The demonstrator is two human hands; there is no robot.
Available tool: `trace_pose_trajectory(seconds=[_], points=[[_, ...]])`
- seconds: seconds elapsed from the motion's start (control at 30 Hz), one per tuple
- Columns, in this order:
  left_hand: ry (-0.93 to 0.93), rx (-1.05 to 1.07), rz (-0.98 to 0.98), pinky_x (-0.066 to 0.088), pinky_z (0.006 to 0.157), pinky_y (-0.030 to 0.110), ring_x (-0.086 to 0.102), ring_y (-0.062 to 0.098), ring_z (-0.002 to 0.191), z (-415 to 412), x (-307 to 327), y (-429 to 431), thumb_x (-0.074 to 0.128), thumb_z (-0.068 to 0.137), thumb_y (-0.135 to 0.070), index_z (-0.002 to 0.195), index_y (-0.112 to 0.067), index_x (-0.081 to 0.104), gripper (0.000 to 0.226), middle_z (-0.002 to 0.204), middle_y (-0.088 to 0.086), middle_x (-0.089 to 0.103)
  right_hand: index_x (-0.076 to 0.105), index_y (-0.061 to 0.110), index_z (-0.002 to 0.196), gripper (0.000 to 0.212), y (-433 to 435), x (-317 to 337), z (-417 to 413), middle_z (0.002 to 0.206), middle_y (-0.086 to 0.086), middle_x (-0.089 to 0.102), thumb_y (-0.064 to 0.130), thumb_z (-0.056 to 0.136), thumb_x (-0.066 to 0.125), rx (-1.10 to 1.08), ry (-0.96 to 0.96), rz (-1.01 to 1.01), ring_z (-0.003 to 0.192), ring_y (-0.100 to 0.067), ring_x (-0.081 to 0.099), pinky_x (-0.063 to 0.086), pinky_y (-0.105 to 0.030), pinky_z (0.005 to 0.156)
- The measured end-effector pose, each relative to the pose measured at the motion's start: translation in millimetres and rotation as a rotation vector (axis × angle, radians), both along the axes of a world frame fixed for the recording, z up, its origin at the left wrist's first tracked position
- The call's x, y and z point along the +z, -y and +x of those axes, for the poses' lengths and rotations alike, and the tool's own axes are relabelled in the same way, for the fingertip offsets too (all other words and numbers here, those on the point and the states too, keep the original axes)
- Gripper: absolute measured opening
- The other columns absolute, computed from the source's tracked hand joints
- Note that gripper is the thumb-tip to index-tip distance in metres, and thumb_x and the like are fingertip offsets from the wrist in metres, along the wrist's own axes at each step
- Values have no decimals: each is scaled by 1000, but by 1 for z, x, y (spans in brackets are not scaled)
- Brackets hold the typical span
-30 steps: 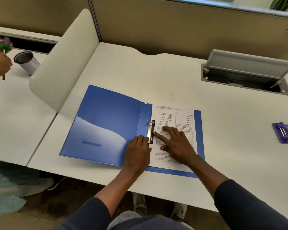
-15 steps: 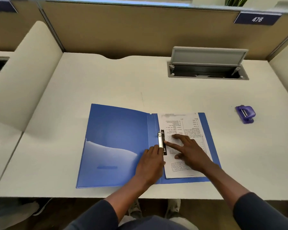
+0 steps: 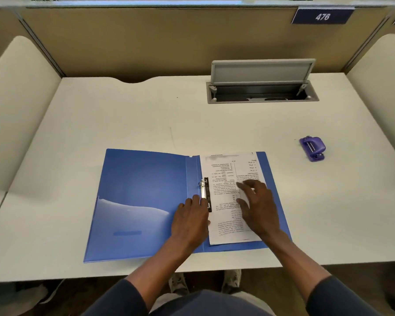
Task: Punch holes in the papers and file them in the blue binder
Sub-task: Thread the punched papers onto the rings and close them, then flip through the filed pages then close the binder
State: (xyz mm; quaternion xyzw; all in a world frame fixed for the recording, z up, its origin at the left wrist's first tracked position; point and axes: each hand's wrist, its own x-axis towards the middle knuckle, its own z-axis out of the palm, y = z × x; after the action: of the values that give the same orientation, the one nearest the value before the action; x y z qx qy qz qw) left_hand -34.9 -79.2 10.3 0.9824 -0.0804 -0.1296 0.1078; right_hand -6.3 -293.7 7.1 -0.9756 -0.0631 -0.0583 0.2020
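Indoors, both hands (image 3: 192, 222) (image 3: 259, 208) spread released over the blue binder (image 3: 141, 190) on white desk (image 3: 123, 124).

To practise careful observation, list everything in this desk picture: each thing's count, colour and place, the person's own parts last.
desk: one, white, across the view
blue binder: one, blue, open flat near the desk's front edge
papers: stack, count unclear, white printed, on the binder's right half
ring clip: one, silver and black, at the binder's spine
hole punch: one, purple, on the desk right of the binder, apart
cable hatch: one, grey, lid raised, at the desk's back
number sign: one, dark blue, on the back partition
shoes: two, pale, under the desk
left hand: one, rests beside the ring clip
right hand: one, fingers relaxed, over the papers
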Motion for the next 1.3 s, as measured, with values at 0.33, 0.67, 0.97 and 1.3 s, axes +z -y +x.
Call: trace_pose_trajectory(seconds=[0.33, 0.67, 0.97, 1.3], points=[[82, -91, -241, 60, 74, 36, 56, 26, 124, -4, 24, 50, 81, 90, -20, 128, -14, 61, 44, 142, 6, 52, 57, 16, 137, 74, 28, 7, -39, 135, -12, 57, 70, 87, 66, -582, -348, -158, 125, -32, 52, 43, -47, 104], [-68, -9, -325, 53, 103, 29, 43, 23, 142, -20, 1, 72, 75, 95, -20, 148, -13, 49, 59, 159, 5, 38, 53, 22, 136, 68, 23, 6, -48, 137, -9, 58, 58, 83, 78, -659, -420, 23, 126, -32, 54, 43, -50, 107], [-68, 17, -312, 55, 95, 34, 48, 23, 131, -10, -1, 70, 72, 97, -27, 131, -10, 58, 41, 142, 5, 50, 65, 20, 118, 32, 24, 14, -52, 117, -6, 72, 31, 92, 80, -680, -307, 206, 97, -30, 71, 58, -42, 82], [-101, 152, -360, 53, 80, 35, 60, 21, 113, 16, 5, 72, 73, 95, -50, 108, -20, 69, 33, 124, 0, 66, 72, 11, 95, 24, 11, 27, -70, 87, -11, 74, 28, 85, 87, -393, 124, -133, 71, -29, 68, 55, -35, 66]])
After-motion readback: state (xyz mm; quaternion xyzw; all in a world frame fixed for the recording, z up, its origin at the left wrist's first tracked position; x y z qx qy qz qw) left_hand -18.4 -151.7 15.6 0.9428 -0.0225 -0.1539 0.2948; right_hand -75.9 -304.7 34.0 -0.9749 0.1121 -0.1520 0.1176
